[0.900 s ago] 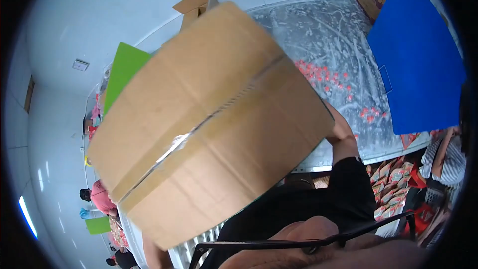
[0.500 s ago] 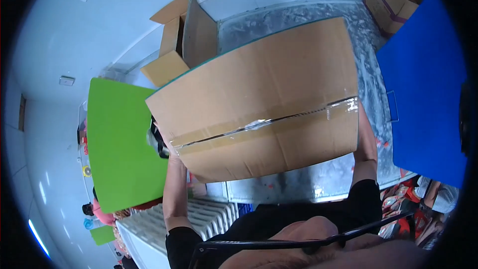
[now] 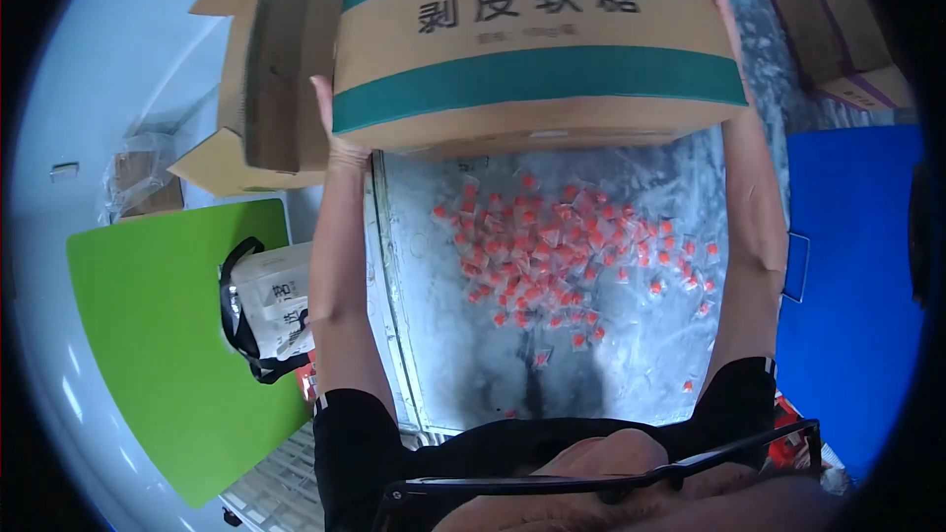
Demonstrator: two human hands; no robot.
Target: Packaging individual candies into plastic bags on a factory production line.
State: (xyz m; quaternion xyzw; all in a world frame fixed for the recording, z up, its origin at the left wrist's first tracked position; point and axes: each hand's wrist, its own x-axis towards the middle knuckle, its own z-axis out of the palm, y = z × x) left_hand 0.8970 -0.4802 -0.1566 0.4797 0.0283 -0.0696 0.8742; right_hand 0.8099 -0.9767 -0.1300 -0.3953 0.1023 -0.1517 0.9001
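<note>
Between my two hands I carry a large cardboard box (image 3: 552, 28) with green bands and dark printing on its side. It is lifted above the far part of the metal tabletop (image 3: 424, 355). My left hand (image 3: 345, 145) grips its lower left corner, with the thumb up along the side and the other fingers hidden beneath. Against its right side lies my right hand (image 3: 728, 25), only partly visible. Nearer me, a loose pile of small red candies (image 3: 537, 246) in clear wrappers is spread over the tabletop.
An opened cardboard carton (image 3: 296, 59) stands at the left, another carton (image 3: 838, 25) at the far right. A green board (image 3: 168, 335) with a white bag (image 3: 271, 300) lies left. A blue board (image 3: 852, 236) with a metal handle flanks the right side.
The box has moved up and away from me and tilted, so its banded side now shows instead of its taped face. The red candies have come into sight below it.
</note>
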